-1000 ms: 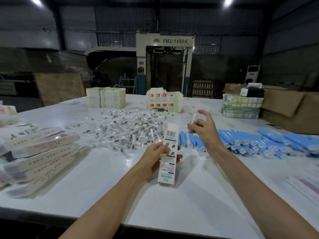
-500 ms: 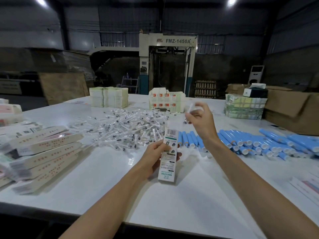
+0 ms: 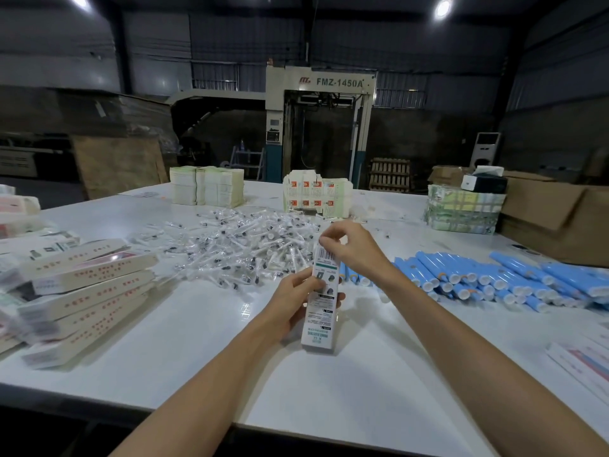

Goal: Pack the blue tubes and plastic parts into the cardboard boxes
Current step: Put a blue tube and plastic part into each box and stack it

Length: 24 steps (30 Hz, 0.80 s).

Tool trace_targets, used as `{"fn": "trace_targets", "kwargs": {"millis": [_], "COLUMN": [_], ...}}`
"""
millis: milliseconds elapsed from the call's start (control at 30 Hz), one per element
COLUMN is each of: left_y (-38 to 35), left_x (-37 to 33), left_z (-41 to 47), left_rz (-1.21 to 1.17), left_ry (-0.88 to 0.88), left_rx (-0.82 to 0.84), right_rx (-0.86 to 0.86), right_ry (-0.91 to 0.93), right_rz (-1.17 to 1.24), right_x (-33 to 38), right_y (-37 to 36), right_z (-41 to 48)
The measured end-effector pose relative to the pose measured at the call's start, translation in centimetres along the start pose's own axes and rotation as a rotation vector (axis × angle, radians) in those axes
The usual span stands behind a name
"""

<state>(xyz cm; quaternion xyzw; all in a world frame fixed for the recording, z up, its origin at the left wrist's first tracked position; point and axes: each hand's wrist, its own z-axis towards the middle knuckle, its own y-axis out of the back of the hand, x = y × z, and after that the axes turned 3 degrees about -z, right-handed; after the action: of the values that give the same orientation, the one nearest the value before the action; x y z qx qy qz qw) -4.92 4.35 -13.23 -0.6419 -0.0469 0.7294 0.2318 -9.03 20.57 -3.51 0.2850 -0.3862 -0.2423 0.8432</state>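
Cardboard box (image 3: 321,305), narrow and white with printed labels and a barcode near its top, stands nearly upright above the table (image 3: 329,397) at the middle of the view. The left hand (image 3: 295,303) grips it round the middle from the left side, thumb across the printed face and fingers curled behind. The right hand (image 3: 354,249) sits at the box's upper end, its fingers bunched and pinching at the top edge; whether anything small lies between the fingertips cannot be told.

Just behind the box and to its left a loose heap of clear plastic parts (image 3: 244,249) spreads across the table. To the right, starting just beside the right wrist, blue tubes (image 3: 487,282) with white caps lie in a row. Along the left edge lies a stack of long closed boxes (image 3: 85,285), somewhat blurred. Farther back stand bundles of flat cartons (image 3: 206,189), with brown cartons (image 3: 553,219) at the far right and a large machine (image 3: 319,127) beyond the table.
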Motion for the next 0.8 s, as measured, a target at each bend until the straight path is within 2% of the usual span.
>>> {"fn": "trace_targets", "kwargs": {"millis": [100,233,333,533,633,800], "left_y": [0.2,0.2,-0.1,0.1,0.0,-0.4], "left_x": [0.1,-0.1,0.0,-0.3,-0.6,-0.8], "left_z": [0.3,0.5,0.6,0.5,0.2,0.0], "left_rz": [-0.021,-0.006,0.026,0.168,0.289,0.312], "left_ry": [-0.019,-0.034,-0.047,-0.151,-0.235,-0.236], "left_rx": [-0.029,-0.065,-0.019,-0.013,0.013,0.036], "right_rx": [-0.043,-0.240,-0.181,-0.212,-0.192,-0.114], "right_ry": [0.026,-0.077,-0.147,-0.110,-0.092,-0.078], "right_rz": [-0.031,0.254,0.448,0.627,0.662,0.653], "right_x": [-0.5,-1.8,-2.7,-3.0,-3.0,-3.0], "right_y": [-0.7,-1.4,-2.6,-2.7,-2.3,-1.6], "right_z": [-1.4,-3.8,-5.3,-6.2,-6.6,-7.1]}}
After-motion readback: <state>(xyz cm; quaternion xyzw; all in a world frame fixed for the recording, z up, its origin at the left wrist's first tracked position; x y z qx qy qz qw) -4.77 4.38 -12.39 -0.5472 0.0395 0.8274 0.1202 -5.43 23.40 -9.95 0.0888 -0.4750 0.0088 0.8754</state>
